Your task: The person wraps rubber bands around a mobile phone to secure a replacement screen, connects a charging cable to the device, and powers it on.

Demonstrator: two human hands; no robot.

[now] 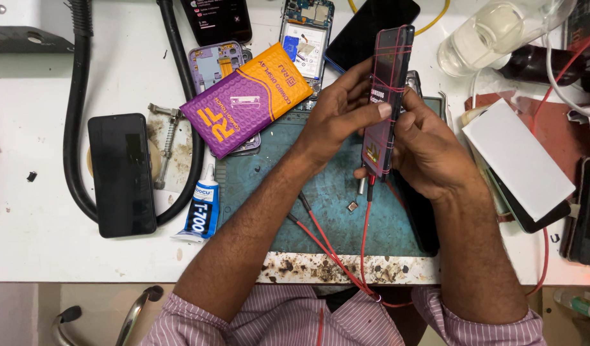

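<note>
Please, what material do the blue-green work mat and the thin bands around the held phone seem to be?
The work mat looks like matte rubber or silicone: dull, scuffed, no glare. The bands look like red elastic rubber, stretched tight around the phone, held in the left hand and right hand.

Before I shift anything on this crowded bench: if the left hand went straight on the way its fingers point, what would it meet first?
The left hand points up and right, fingers already on the rubber-banded phone it holds with the right hand. Past that, probably the dark phone lying beyond, though depth is unclear.
</note>
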